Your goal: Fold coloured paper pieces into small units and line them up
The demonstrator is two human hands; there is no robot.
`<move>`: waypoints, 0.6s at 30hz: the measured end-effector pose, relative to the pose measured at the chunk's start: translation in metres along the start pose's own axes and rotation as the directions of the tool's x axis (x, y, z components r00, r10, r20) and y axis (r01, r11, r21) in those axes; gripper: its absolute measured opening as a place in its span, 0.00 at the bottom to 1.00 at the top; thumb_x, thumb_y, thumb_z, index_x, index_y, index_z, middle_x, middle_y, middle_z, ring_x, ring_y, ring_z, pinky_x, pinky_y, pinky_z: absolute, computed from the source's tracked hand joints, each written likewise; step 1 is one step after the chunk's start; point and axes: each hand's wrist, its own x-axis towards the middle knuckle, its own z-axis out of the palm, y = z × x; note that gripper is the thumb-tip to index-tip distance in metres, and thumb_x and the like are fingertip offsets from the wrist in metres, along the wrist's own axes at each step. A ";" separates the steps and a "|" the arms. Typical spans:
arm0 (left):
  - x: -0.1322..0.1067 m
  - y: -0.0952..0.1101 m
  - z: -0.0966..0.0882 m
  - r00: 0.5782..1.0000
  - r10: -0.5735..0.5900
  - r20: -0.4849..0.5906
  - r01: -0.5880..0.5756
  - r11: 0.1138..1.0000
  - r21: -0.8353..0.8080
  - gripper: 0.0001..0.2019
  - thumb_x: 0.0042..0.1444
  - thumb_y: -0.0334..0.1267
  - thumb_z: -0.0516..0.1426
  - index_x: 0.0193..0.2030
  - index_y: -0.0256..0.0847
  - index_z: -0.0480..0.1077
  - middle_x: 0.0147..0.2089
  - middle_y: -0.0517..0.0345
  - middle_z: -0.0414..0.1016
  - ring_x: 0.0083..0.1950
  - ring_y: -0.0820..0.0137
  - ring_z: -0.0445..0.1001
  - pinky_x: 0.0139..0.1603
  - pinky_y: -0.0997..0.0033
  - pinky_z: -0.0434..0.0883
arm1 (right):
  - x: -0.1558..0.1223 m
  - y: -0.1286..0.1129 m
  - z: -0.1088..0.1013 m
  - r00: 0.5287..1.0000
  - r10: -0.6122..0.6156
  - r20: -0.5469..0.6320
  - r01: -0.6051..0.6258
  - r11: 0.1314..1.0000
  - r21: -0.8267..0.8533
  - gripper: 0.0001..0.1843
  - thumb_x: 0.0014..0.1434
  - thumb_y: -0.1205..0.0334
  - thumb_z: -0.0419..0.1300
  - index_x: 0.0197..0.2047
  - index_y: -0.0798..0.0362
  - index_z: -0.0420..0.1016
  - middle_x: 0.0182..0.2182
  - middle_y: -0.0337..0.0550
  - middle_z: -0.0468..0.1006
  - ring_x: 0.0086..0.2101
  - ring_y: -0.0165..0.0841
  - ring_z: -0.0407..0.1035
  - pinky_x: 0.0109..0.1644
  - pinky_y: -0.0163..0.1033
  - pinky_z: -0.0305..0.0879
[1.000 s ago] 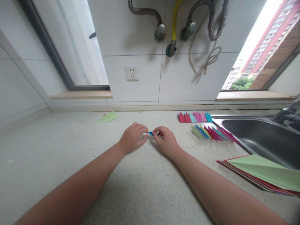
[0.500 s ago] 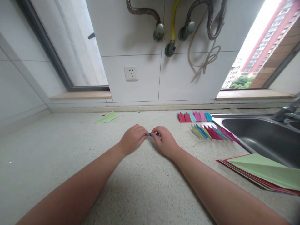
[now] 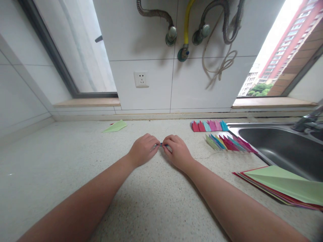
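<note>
Two forearms run up from the lower edge to meet over the middle of the speckled worktop [image 3: 63, 154]. The left hand [image 3: 143, 150] and the right hand [image 3: 177, 152] are knuckle to knuckle, and both sets of fingers are pinched together on a small blue folded paper [image 3: 160, 145], of which only a sliver shows between the fingertips, just above the worktop surface. How far it is folded cannot be told.

With so little of the piece exposed, the likely trouble is a crease going crooked: the fingers hide the edges, so a misaligned fold could be pressed in unseen. A hard pinch on something this small could also tear it or make it spring out, and the pale speckled surface would not make a dropped scrap easy to find.

At four o'clock from the hands a stack of coloured sheets [image 3: 282, 188], a green one on top, lies close to the sink [image 3: 280, 148]; a sweep of the right forearm could push sheets into the basin. At two o'clock two rows of finished folded pieces [image 3: 228, 142] sit beside the sink rim, equally easy to scatter. At ten o'clock, farther off, lies a lone green folded paper [image 3: 115, 126]. Beyond, the tiled wall carries a socket [image 3: 141, 79] and hoses [image 3: 186, 30].
</note>
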 end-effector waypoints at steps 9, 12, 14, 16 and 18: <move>0.001 0.003 -0.001 0.999 0.033 0.004 -0.033 0.999 0.015 0.06 0.63 0.32 0.51 0.40 0.39 0.70 0.38 0.51 0.73 0.43 0.64 0.69 0.45 0.61 0.69 | 0.001 0.001 0.002 1.000 -0.007 -0.024 0.007 1.000 -0.018 0.05 0.64 0.67 0.58 0.38 0.51 0.75 0.39 0.45 0.76 0.41 0.37 0.66 0.45 0.44 0.58; 0.000 0.003 0.001 0.999 0.032 0.014 -0.033 0.999 0.018 0.08 0.65 0.33 0.50 0.41 0.38 0.70 0.39 0.51 0.73 0.44 0.63 0.68 0.46 0.60 0.69 | 0.000 0.001 0.003 0.999 0.004 -0.032 -0.005 0.999 -0.037 0.04 0.63 0.67 0.59 0.37 0.51 0.75 0.38 0.44 0.77 0.40 0.37 0.66 0.44 0.44 0.57; -0.001 0.003 0.002 0.999 0.032 0.017 -0.032 0.999 0.022 0.08 0.65 0.32 0.50 0.41 0.38 0.70 0.39 0.50 0.73 0.44 0.63 0.68 0.46 0.60 0.69 | 0.000 0.001 0.003 0.999 0.004 -0.034 -0.005 0.999 -0.039 0.04 0.63 0.66 0.59 0.37 0.51 0.75 0.38 0.44 0.77 0.40 0.37 0.65 0.44 0.44 0.56; -0.001 0.003 0.002 0.999 0.033 0.009 -0.033 0.999 0.028 0.08 0.64 0.31 0.49 0.41 0.39 0.70 0.39 0.50 0.73 0.44 0.63 0.68 0.45 0.60 0.69 | 0.000 0.001 0.004 0.999 0.002 -0.044 -0.003 0.999 -0.033 0.04 0.64 0.65 0.59 0.37 0.51 0.75 0.38 0.44 0.77 0.40 0.37 0.65 0.44 0.44 0.56; -0.001 0.003 0.003 0.999 0.037 -0.007 -0.036 0.999 0.032 0.08 0.64 0.31 0.50 0.40 0.39 0.70 0.39 0.50 0.73 0.44 0.63 0.68 0.46 0.60 0.69 | 0.000 0.001 0.005 0.998 0.002 -0.056 -0.004 1.000 -0.027 0.05 0.64 0.64 0.58 0.36 0.51 0.75 0.38 0.45 0.77 0.39 0.37 0.65 0.44 0.44 0.57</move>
